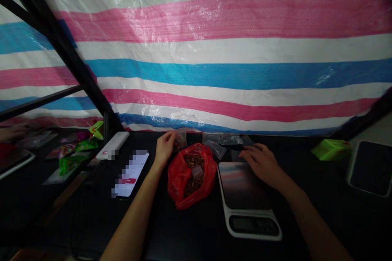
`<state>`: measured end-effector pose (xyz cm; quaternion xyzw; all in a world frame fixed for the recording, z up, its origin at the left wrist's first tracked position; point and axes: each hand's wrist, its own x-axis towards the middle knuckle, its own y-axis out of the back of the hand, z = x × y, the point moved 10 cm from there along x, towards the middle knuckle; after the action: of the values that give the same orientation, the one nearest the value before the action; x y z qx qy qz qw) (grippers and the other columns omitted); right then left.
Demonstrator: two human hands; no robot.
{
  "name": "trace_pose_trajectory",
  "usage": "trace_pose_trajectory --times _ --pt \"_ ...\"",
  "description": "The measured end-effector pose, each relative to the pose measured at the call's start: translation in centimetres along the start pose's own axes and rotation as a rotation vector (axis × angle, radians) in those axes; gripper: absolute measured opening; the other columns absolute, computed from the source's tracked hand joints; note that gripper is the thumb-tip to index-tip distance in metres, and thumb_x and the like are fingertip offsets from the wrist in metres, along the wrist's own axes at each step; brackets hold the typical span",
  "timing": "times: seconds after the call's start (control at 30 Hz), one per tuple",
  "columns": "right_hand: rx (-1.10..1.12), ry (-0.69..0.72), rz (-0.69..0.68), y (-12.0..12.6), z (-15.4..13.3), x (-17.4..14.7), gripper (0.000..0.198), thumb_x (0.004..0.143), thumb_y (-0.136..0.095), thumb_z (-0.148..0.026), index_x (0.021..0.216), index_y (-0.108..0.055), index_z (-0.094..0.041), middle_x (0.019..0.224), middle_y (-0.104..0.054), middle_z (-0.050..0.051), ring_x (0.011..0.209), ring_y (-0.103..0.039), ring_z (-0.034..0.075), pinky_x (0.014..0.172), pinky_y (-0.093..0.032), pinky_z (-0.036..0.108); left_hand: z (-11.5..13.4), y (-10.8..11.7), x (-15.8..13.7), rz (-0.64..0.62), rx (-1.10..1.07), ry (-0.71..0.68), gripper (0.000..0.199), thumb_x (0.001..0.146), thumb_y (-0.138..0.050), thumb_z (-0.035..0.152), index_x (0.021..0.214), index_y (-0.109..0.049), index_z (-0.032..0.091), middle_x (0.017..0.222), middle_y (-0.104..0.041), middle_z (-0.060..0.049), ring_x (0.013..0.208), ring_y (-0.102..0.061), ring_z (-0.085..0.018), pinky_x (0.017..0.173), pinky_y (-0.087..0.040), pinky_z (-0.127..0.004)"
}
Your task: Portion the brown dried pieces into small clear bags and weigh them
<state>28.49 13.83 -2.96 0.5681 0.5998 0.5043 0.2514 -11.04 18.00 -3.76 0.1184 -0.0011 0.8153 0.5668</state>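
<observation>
My left hand (164, 148) pinches a small clear plastic bag (181, 139) with something brownish in it, just behind a red plastic bag. That red plastic bag (175, 176) lies opened out, full of small brown pieces (192, 184) that look like nuts or seeds, with a little scoop-like clear piece (197, 171) on top. My right hand (260, 162) reaches over the back right of a white kitchen scale (245, 185), fingers stretched out near several small clear bags (232, 139). Whether its fingertips touch a bag is unclear.
A phone (133, 174) with a lit screen and a white box-shaped device (113, 145) lie at left. Colourful snack packets (73, 159) and another person's hand (14, 131) are farther left. A green box (330, 149) and another scale (372, 169) sit at right. Striped sheeting (229, 77) hangs behind.
</observation>
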Motion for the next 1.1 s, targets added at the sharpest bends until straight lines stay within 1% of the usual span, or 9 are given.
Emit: trace_pose_trajectory --times 0.07,0.17,0.33,0.5,0.6,0.73,0.83,0.97,1.1 --pt "-0.025 -0.049 -0.067 -0.7 1.2 -0.3 0.044 0.103 -0.039 -0.048 0.105 -0.081 -0.034 0.131 -0.073 0.0 0.135 -0.047 0.038 0.11 -0.038 0.062 -0.1 -0.3 0.0 -0.025 0.084 -0.042 0.033 0.086 -0.069 0.036 0.109 -0.077 0.013 0.1 -0.078 -0.011 0.089 -0.071 -0.025 0.083 -0.056 -0.036" --pt "-0.012 -0.098 -0.112 -1.0 2.0 -0.6 0.047 0.103 -0.036 -0.051 0.108 -0.08 -0.037 0.13 -0.074 -0.002 0.136 -0.046 0.038 0.112 -0.036 0.063 -0.1 -0.4 -0.2 -0.029 0.216 -0.105 0.048 0.083 -0.074 0.026 0.129 -0.069 0.014 0.117 -0.074 -0.014 0.109 -0.066 -0.031 0.102 -0.048 -0.044" --pt "0.034 -0.095 -0.078 -0.1 2.0 -0.3 0.046 0.101 -0.041 -0.052 0.105 -0.08 -0.03 0.123 -0.076 0.004 0.13 -0.05 0.039 0.11 -0.037 0.065 2.0 -1.4 -1.2 -0.046 0.622 -0.355 0.047 0.093 -0.064 0.029 0.137 -0.063 0.014 0.132 -0.065 -0.018 0.122 -0.055 -0.034 0.109 -0.042 -0.051" --pt "0.33 0.026 0.121 3.4 -0.8 0.2 0.042 0.102 -0.046 -0.051 0.113 -0.078 -0.026 0.123 -0.073 0.009 0.125 -0.056 0.032 0.113 -0.041 0.053 7.6 -1.3 -3.2 -0.015 0.429 -0.521 0.026 0.1 -0.055 0.031 0.116 -0.072 0.021 0.115 -0.071 -0.01 0.112 -0.061 -0.026 0.104 -0.046 -0.042" --pt "0.63 0.073 0.096 3.9 -3.6 -0.2 0.043 0.104 -0.044 -0.052 0.128 -0.072 -0.029 0.138 -0.064 0.008 0.131 -0.056 0.027 0.109 -0.047 0.043 10.8 -3.6 -5.6 -0.239 0.222 -0.546 0.026 0.098 -0.062 0.036 0.118 -0.072 0.023 0.118 -0.071 -0.008 0.111 -0.062 -0.024 0.102 -0.047 -0.039" --pt "0.845 0.185 -0.068 2.6 -8.9 -1.4 0.047 0.105 -0.043 -0.057 0.134 -0.068 -0.03 0.142 -0.06 0.008 0.125 -0.06 0.026 0.099 -0.054 0.037 11.7 -7.6 -9.2 -0.594 0.046 -0.445 0.07 0.08 -0.083 0.047 0.143 -0.06 0.027 0.132 -0.067 -0.011 0.121 -0.058 -0.028 0.11 -0.043 -0.041" --pt "0.854 0.271 -0.154 1.7 -12.0 -2.4 0.049 0.102 -0.047 -0.059 0.138 -0.066 -0.03 0.143 -0.06 0.009 0.128 -0.059 0.027 0.108 -0.048 0.041 10.5 -9.5 -10.7 -0.728 -0.095 -0.313 0.072 0.079 -0.08 0.056 0.141 -0.063 0.024 0.131 -0.065 -0.013 0.122 -0.059 -0.03 0.11 -0.043 -0.043" --pt "0.856 0.327 -0.171 1.3 -13.4 -2.8 0.046 0.103 -0.051 -0.053 0.14 -0.064 -0.029 0.145 -0.06 0.01 0.137 -0.054 0.027 0.117 -0.04 0.045 9.2 -10.2 -10.7 -0.756 -0.354 -0.123 0.05 0.088 -0.073 0.053 0.125 -0.071 0.02 0.125 -0.07 -0.013 0.115 -0.065 -0.028 0.102 -0.048 -0.037" --pt "0.771 0.318 -0.037 2.3 -12.8 -2.8 0.031 0.104 -0.054 -0.039 0.129 -0.069 -0.028 0.132 -0.068 0.009 0.125 -0.062 0.024 0.108 -0.048 0.041 8.3 -9.0 -9.1 -0.671 -0.568 0.068 0.047 0.092 -0.069 0.047 0.128 -0.066 0.018 0.112 -0.074 -0.012 0.095 -0.07 -0.022 0.084 -0.052 -0.03"
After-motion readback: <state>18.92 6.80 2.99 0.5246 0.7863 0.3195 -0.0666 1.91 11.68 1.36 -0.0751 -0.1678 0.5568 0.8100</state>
